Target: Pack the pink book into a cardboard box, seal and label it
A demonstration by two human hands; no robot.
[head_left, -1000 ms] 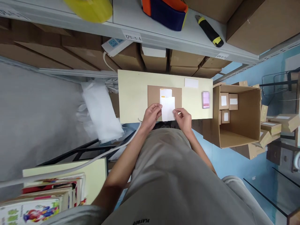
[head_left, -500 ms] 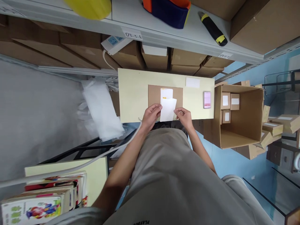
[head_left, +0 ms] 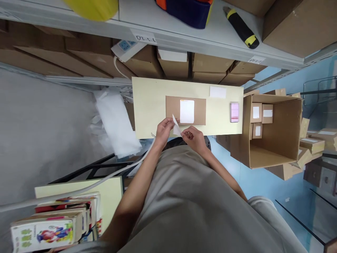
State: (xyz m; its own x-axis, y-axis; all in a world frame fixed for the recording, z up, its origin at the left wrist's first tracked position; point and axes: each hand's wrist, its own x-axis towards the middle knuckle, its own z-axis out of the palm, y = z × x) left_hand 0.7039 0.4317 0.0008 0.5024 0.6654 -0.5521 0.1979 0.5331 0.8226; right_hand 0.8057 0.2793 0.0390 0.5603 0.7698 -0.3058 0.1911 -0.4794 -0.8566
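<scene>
A white paper sheet (head_left: 177, 130), tilted and seen nearly edge-on, is held between my two hands over the table's near edge. My left hand (head_left: 164, 130) pinches its left side. The fingers of my right hand (head_left: 194, 138) close on its lower right corner. Just beyond them a flat brown cardboard box (head_left: 199, 111) lies on the pale yellow table (head_left: 150, 105). A white label (head_left: 187, 111) with a small orange mark at its top lies flat on that box.
On the table's right are a white slip (head_left: 217, 92) and a pink-topped stack (head_left: 234, 112). Right of it stands an open carton (head_left: 276, 140) with several small boxes inside. A grey cable (head_left: 126, 168) crosses left. Overhead, a shelf holds a utility knife (head_left: 242, 28).
Both hands have moved left and slightly toward me with the sheet. The sheet has turned from facing me to nearly edge-on, uncovering the whole label on the box.
</scene>
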